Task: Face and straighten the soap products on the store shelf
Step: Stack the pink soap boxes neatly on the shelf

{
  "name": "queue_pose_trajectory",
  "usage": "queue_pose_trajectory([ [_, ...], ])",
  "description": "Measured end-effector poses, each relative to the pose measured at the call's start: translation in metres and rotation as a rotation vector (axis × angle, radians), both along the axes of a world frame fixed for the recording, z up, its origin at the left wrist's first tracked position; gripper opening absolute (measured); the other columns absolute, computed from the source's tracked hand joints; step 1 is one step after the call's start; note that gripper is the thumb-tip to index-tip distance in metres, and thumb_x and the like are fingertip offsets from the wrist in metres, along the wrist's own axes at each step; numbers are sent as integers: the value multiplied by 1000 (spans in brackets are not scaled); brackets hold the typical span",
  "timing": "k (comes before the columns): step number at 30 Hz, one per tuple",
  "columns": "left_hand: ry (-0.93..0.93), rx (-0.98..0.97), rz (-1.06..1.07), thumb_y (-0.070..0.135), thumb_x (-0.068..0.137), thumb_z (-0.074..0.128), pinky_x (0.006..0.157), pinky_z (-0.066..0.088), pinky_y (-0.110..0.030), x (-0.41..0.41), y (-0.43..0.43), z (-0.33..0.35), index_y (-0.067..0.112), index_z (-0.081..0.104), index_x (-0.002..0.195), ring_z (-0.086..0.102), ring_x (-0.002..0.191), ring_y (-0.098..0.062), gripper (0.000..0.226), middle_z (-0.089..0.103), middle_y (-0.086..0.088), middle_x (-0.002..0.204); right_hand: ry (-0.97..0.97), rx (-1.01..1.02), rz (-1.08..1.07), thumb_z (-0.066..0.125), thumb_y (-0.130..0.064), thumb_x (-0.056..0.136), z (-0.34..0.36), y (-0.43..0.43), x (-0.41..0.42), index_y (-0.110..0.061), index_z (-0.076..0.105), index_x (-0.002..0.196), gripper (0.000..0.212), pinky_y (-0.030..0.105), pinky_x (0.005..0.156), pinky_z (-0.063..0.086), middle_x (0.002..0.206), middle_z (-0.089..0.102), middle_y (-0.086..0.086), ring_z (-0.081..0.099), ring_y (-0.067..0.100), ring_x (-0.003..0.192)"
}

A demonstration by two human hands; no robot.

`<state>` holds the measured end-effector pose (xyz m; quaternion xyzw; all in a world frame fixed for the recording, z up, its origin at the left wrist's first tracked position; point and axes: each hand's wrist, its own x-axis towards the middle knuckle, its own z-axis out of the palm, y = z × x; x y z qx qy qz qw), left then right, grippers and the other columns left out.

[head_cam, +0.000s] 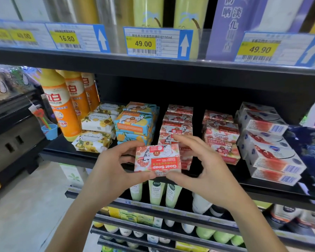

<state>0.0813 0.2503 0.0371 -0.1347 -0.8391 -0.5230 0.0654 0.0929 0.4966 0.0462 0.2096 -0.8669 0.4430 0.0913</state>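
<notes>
Pinching a Goat Soap box [157,160], left hand [107,171] and right hand [205,171] partly hide the red soap stacks [176,124].

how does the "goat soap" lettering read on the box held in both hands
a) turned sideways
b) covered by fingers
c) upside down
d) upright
c: on the red goat soap box, pinched between the left hand and the right hand, the words run inverted along the lower front edge, in plain view.
</notes>
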Motion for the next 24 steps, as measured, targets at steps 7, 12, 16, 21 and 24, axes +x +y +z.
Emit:
queue_pose_trajectory([
  [7,150,-9,-21,53,56,83,94,54,-21,-7,16,0,47,57,124,63,105,10,73,62,38,114,104,155,-73,87,-51,70,7,9,-10,-36,56,141,79,10,96,37,128,52,-33,52,-7,112],
  [12,242,-20,-3,49,71,80,99,50,-22,-15,19,-10,38,51,143,60,119,2,79,62,26,129,154,61,-120,85,-52,69,12,14,-19,-35,61,134,71,12,95,45,126,56,-29,60,1,112],
  [16,243,-166,55,63,75,68,104,46,-19,-23,11,-33,37,59,133,55,120,7,65,57,32,125,18,-99,-254,91,-39,70,21,24,-45,-31,61,135,71,21,93,53,118,67,-22,64,-2,106],
  [21,213,-304,47,72,74,59,107,40,-24,-29,12,-65,30,71,124,49,120,5,66,57,27,121,-58,-91,-421,91,-29,74,37,32,-109,-22,62,137,69,29,101,50,124,70,-5,66,11,112],
  [24,244,-306,35,68,76,64,106,38,-24,-35,13,-77,28,73,121,46,118,9,60,58,26,119,-122,-17,-438,89,-33,78,42,31,-144,-22,57,142,72,30,105,46,137,63,-2,61,17,122],
])
